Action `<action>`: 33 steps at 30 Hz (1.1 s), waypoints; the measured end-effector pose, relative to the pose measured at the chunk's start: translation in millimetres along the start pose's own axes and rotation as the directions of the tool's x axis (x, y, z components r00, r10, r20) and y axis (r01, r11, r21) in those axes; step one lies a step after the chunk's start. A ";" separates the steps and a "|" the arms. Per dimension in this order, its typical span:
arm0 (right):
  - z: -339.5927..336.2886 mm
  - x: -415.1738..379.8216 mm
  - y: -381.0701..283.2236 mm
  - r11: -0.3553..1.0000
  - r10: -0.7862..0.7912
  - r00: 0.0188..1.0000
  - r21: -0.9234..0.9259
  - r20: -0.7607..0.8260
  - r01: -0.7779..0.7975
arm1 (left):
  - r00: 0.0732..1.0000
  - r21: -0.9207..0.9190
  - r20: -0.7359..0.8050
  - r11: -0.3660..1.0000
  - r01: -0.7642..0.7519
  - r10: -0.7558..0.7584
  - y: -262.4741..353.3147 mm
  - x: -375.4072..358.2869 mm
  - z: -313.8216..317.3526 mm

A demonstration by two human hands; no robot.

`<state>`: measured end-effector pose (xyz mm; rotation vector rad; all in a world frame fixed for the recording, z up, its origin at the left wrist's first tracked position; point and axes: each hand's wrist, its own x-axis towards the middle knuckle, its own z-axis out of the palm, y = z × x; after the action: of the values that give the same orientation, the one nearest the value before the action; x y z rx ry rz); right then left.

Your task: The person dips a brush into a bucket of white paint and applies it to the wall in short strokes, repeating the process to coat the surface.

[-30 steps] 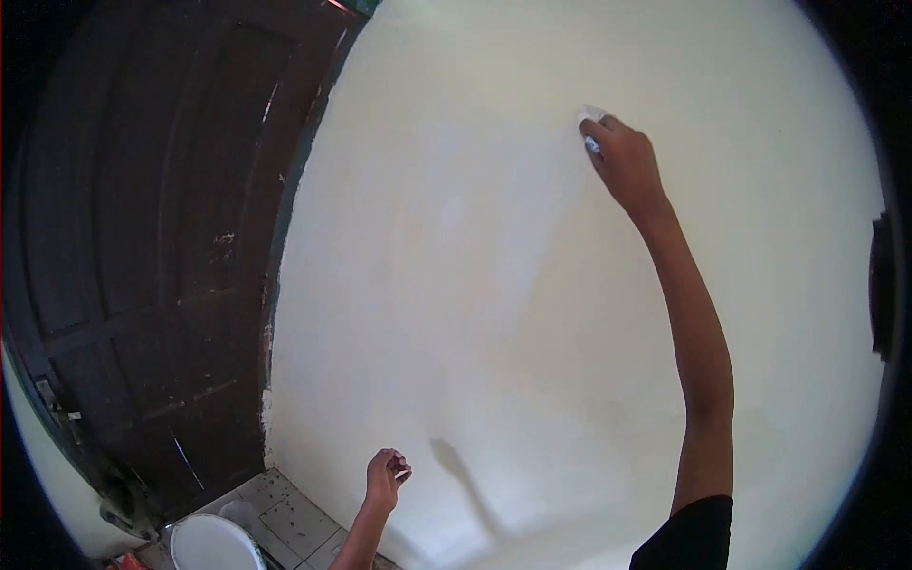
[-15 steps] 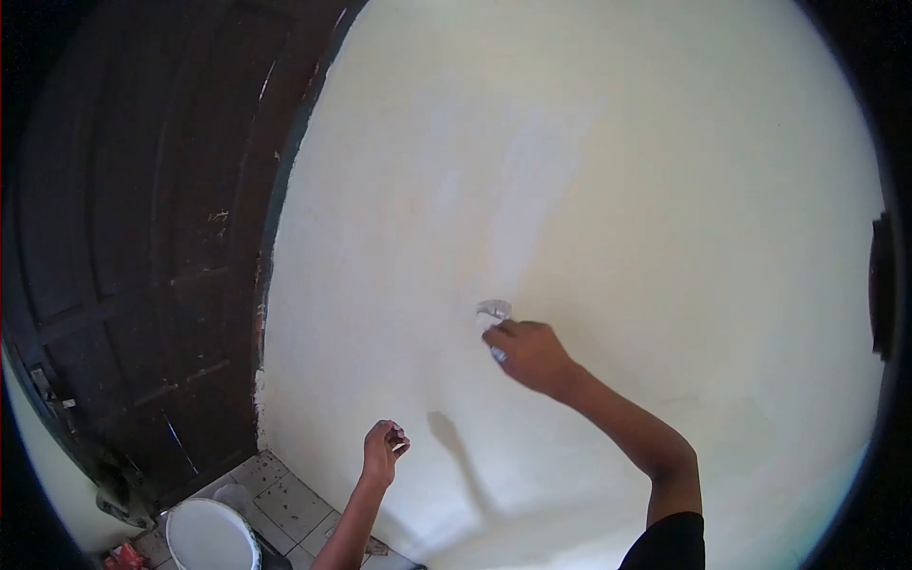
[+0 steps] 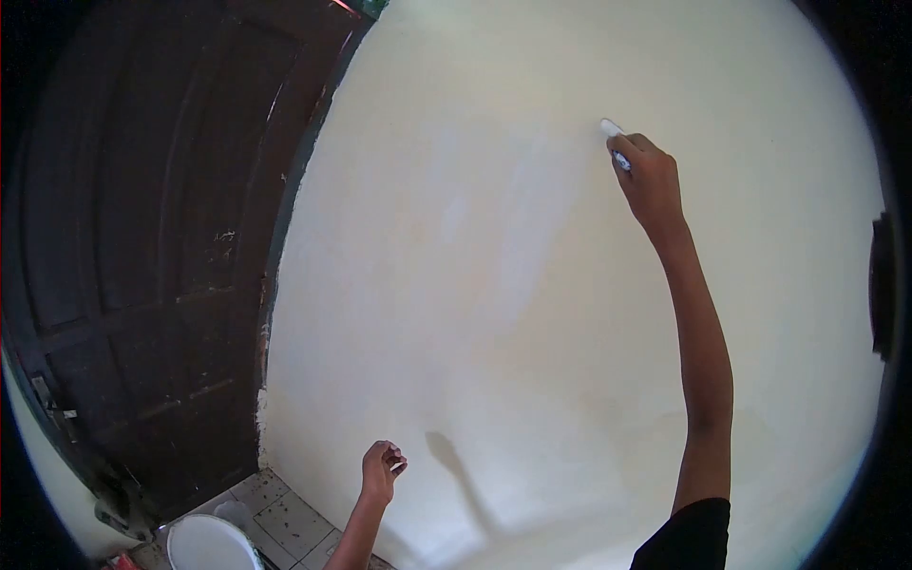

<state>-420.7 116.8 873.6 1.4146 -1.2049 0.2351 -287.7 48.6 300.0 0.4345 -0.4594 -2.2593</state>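
My right hand (image 3: pixel 649 180) is raised high against the pale wall (image 3: pixel 427 313), its fingers closed round a paintbrush (image 3: pixel 610 127). The brush's white, paint-covered end touches or lies close over the wall surface, and part of the handle (image 3: pixel 622 161) shows below my fingers, smeared white. Lower down on the left, my left hand (image 3: pixel 382 467) is held up in front of the wall with its fingers curled in and nothing visible in them. Whiter streaks (image 3: pixel 532 218) run down the wall between the two hands.
A dark wooden door (image 3: pixel 142 237) stands on the left. On the tiled floor (image 3: pixel 290 522) below it is a white bucket (image 3: pixel 211 546), with a red item (image 3: pixel 122 562) beside it. A dark object (image 3: pixel 883 285) juts in at the right edge.
My right hand has moved up and to the right along the wall with the paintbrush, and the arm has stretched out. My left hand stays nearly in place, slightly lower.
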 end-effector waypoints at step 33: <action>89.2 -206.3 -95.2 0.941 -0.311 0.886 -0.018 0.345 0.337 | 0.997 -0.011 -0.052 0.998 -0.057 0.056 -1.5 -0.9 4.9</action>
<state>-484.4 125.7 638.2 1.6044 -1.2106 -0.2987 -290.2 51.1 303.8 0.4672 -0.4255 -2.1900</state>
